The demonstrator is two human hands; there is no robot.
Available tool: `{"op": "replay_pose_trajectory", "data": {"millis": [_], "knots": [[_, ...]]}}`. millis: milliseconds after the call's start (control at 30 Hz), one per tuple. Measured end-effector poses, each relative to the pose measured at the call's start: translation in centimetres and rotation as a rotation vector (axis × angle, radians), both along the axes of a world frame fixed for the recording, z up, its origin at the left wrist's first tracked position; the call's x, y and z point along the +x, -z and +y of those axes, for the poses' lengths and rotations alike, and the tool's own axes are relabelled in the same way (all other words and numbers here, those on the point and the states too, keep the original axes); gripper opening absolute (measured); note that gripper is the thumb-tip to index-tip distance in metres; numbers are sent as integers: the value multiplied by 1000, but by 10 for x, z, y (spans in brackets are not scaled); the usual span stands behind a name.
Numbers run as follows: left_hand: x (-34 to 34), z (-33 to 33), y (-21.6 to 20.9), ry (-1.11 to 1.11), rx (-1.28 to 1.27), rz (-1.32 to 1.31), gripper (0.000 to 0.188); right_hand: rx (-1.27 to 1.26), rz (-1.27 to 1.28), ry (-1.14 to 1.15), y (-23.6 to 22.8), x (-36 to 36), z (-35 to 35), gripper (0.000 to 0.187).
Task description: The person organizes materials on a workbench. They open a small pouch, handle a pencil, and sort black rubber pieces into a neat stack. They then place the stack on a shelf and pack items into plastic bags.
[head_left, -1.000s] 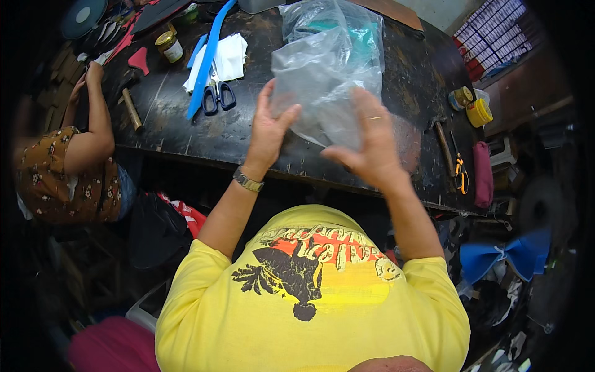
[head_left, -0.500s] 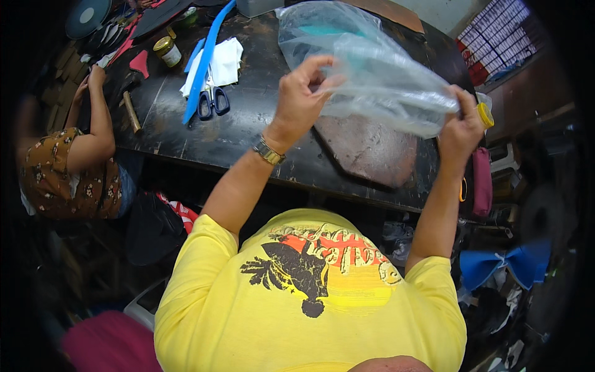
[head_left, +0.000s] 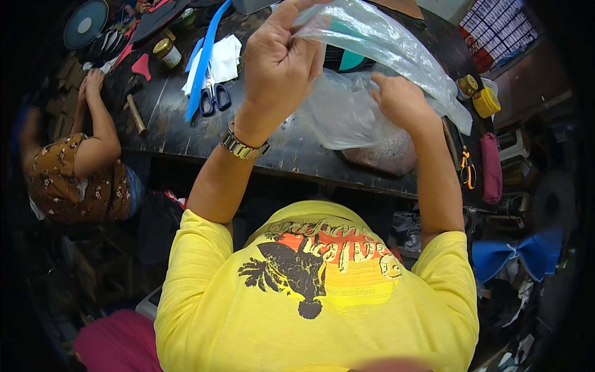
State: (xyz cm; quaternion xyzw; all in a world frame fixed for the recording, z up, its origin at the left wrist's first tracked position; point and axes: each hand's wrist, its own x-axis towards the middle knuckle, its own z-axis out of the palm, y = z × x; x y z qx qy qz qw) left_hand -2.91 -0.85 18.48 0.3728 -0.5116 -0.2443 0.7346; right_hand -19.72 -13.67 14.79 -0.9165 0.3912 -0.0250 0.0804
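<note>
My left hand [head_left: 282, 59] pinches the clear plastic bag [head_left: 372, 74] at its upper edge; right hand [head_left: 403, 99] grips lower, holding it taut above the counter [head_left: 173, 118].

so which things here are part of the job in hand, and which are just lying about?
In hand:
left hand
right hand
clear plastic bag, gripped by both

Lying about:
blue-handled scissors
white cloth
blue strip
small jar
hammer
yellow tins
</note>
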Motion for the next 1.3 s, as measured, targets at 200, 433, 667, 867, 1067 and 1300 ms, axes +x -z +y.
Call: {"op": "replay_pose_trajectory", "data": {"millis": [200, 433, 667, 867, 1067, 1300], "knots": [[-19, -14, 10, 6, 3, -140, 39, -166, -231, -88, 46, 44, -49, 48], [-62, 22, 45, 135, -87, -586, 58, -238, -390, -147, 39, 37, -38, 49], [-22, 37, 35, 206, 15, -514, 56, -112, -513, -315, -4, 7, 17, 50], [25, 12, -16, -144, -129, -430, 44, -219, -241, -146, 31, 77, -110, 51], [35, 15, -46, -145, -83, -158, 42, -82, -14, -151, 54, 115, -172, 51], [23, 48, -36, -160, 91, -346, 50, -81, -42, -176, 53, 135, -184, 52]]}}
